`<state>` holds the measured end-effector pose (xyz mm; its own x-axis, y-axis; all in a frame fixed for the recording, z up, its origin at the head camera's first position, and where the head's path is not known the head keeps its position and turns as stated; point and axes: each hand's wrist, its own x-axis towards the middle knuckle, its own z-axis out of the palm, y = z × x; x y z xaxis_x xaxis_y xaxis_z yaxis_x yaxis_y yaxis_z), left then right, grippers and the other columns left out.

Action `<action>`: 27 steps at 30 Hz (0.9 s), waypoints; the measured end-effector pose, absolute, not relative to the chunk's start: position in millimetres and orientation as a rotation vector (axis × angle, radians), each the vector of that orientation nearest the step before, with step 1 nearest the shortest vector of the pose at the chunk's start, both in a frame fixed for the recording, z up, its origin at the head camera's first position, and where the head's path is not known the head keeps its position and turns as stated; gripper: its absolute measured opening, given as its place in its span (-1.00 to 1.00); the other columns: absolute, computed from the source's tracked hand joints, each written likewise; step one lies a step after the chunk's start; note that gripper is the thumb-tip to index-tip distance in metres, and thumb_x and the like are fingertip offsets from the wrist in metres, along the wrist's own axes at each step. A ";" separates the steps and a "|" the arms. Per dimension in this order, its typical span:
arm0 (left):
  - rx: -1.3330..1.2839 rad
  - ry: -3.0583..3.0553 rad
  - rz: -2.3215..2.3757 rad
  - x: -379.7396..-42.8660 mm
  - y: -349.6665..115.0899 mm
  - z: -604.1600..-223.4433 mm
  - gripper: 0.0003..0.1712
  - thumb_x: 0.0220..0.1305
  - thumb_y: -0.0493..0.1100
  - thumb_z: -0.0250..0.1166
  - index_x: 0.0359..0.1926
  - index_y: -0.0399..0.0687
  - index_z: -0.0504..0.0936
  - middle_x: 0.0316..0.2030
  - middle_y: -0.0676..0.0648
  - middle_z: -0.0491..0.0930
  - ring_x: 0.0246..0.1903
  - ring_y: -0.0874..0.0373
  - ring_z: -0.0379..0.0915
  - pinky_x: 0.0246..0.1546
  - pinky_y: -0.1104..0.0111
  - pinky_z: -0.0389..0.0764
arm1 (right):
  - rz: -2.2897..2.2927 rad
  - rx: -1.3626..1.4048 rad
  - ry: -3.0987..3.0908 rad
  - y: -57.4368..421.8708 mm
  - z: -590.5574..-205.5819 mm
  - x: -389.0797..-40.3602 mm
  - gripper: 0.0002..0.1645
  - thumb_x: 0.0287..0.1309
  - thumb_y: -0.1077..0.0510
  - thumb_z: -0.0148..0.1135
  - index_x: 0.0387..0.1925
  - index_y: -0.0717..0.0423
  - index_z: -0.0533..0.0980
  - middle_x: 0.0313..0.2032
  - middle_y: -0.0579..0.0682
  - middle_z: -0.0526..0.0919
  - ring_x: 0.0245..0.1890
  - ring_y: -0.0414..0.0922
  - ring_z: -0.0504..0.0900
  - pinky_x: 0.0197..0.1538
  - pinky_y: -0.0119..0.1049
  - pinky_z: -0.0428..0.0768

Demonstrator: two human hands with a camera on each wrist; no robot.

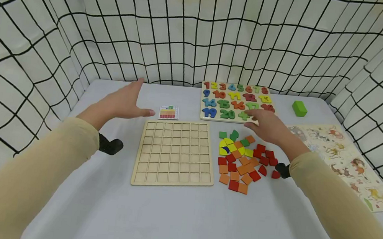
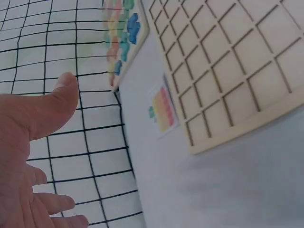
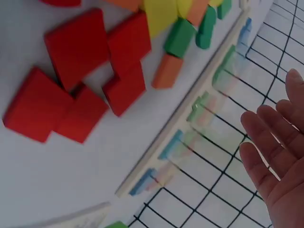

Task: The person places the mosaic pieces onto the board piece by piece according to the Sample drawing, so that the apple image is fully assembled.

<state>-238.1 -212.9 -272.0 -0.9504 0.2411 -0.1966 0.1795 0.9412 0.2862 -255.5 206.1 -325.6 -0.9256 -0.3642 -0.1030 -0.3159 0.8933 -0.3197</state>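
My left hand (image 1: pixel 121 102) hovers beyond the far left corner of a wooden grid board (image 1: pixel 176 152), thumb held apart from the fingers and nothing in it. Just past its thumb lies a small picture card (image 1: pixel 169 112) with coloured columns. On the other side, my right hand (image 1: pixel 268 127) hangs over the near right corner of the number puzzle (image 1: pixel 214 116), also holding nothing. The right wrist view shows its fingers (image 3: pixel 266 128) loosely extended. Below that hand spread loose red, orange, yellow and green tiles (image 1: pixel 234 175), with several red tiles (image 3: pixel 78 45) close in the right wrist view.
A green block (image 1: pixel 299 108) stands at the far right. Nearer along the right side lies an animal picture board (image 1: pixel 350 161). Black netting (image 1: pixel 195 43) over white walls encloses the back and sides of the white table (image 1: pixel 181 222).
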 end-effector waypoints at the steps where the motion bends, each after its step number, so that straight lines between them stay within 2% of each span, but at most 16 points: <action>1: 0.304 2.843 0.425 -235.2 -217.1 -280.7 0.35 0.33 0.23 0.32 0.59 -0.33 -0.44 0.58 -0.49 -0.24 0.57 -0.42 -0.24 0.52 -0.27 -0.01 | -0.470 -0.555 2.879 202.2 -332.1 -253.4 -0.42 0.44 0.14 0.22 0.41 0.23 0.40 0.27 0.27 0.58 0.23 0.19 0.58 0.29 0.11 0.58; 6: 0.290 2.758 0.467 -219.7 -230.3 -323.6 0.32 0.31 0.20 0.36 0.59 -0.40 -0.31 0.58 -0.49 -0.17 0.56 -0.42 -0.18 0.53 -0.23 0.01 | -0.531 -0.672 2.776 182.4 -358.5 -240.2 -0.65 0.40 0.27 0.23 0.17 0.22 0.61 0.03 0.14 0.73 0.02 0.06 0.66 0.16 -0.05 0.69; 10: 0.341 2.703 0.477 -205.2 -234.0 -350.7 0.28 0.27 0.22 0.39 0.58 -0.45 -0.15 0.56 -0.49 -0.08 0.56 -0.42 -0.13 0.54 -0.21 0.02 | -0.463 -0.727 2.735 169.6 -370.1 -228.3 -0.73 0.37 0.28 0.26 0.05 0.17 0.67 -0.03 0.08 0.74 -0.02 0.02 0.65 0.15 -0.07 0.69; 18: 0.442 2.661 0.509 -186.0 -238.6 -376.6 0.34 0.13 0.26 0.49 0.58 -0.40 -0.06 0.56 -0.53 -0.14 0.52 -0.62 -0.34 0.45 -0.41 -0.03 | -0.325 -0.737 2.777 156.2 -377.3 -221.8 -0.73 0.36 0.21 0.30 0.05 0.17 0.67 -0.04 0.08 0.69 -0.05 0.00 0.64 0.10 -0.06 0.71; 27: 0.474 2.682 0.492 -182.6 -239.0 -382.9 0.36 0.11 0.29 0.50 0.58 -0.39 -0.06 0.57 -0.52 -0.16 0.52 -0.60 -0.35 0.47 -0.39 -0.06 | -0.263 -0.640 2.735 151.2 -377.7 -221.6 -0.68 0.31 0.16 0.36 0.06 0.16 0.67 -0.01 0.09 0.63 -0.06 -0.02 0.61 0.07 -0.12 0.72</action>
<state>-182.6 -239.0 -382.9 -0.8741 0.3855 -0.2954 0.2557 0.8824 0.3950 -221.6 151.2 -377.7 -0.8487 -0.4579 -0.2645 -0.3991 0.8828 -0.2476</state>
